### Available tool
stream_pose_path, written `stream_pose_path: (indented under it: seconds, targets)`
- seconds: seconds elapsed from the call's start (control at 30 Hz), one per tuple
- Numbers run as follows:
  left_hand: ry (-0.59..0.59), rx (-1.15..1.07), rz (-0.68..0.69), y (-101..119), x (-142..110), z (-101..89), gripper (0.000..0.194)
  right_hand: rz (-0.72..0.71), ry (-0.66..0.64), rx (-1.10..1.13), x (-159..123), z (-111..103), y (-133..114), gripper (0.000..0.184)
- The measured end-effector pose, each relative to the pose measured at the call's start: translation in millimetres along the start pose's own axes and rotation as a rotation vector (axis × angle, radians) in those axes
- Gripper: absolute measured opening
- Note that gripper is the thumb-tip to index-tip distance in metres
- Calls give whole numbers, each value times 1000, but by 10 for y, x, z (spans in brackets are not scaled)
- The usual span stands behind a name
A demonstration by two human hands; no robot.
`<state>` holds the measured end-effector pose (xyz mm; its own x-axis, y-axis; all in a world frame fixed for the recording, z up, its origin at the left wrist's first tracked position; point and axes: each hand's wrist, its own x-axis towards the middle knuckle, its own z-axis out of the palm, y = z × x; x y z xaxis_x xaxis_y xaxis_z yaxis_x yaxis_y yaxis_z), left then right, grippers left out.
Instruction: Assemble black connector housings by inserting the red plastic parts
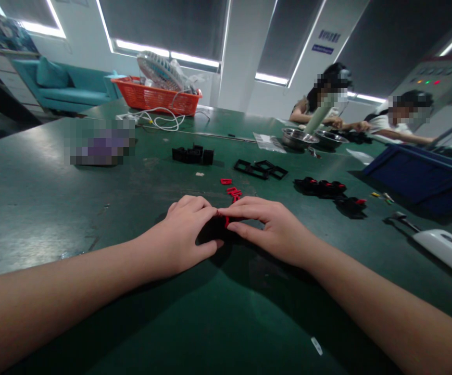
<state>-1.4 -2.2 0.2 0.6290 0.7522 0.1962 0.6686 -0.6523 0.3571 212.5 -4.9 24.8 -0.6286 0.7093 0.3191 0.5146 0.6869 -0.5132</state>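
Note:
Near the middle of the green table, my left hand (187,234) curls around a dark plastic part (209,232), thumb below and fingers over its top. My right hand (273,226) meets it from the other side, its fingers and thumb closed on a small red plastic piece (227,222) at the dark part's edge. Fingers and shadow hide most of both. Just beyond the fingertips lie several loose red pieces (234,191). Farther off are a black plastic assembly (193,154) and black rectangular frames (251,169).
Black parts with red inserts (319,187) lie to the right, before a blue bin (425,177). A white handheld tool (447,250) rests at the right edge. An orange basket (155,96) and white cable (163,121) are at the back. Two people work near metal bowls (298,138).

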Motion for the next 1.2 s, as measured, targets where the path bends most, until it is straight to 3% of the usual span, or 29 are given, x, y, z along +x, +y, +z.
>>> stream_pose_path:
  seconds: [1.2]
  targets:
    - [3,-7,-2,-17,2,12,29,-21,-24,8,1,-10,10,34]
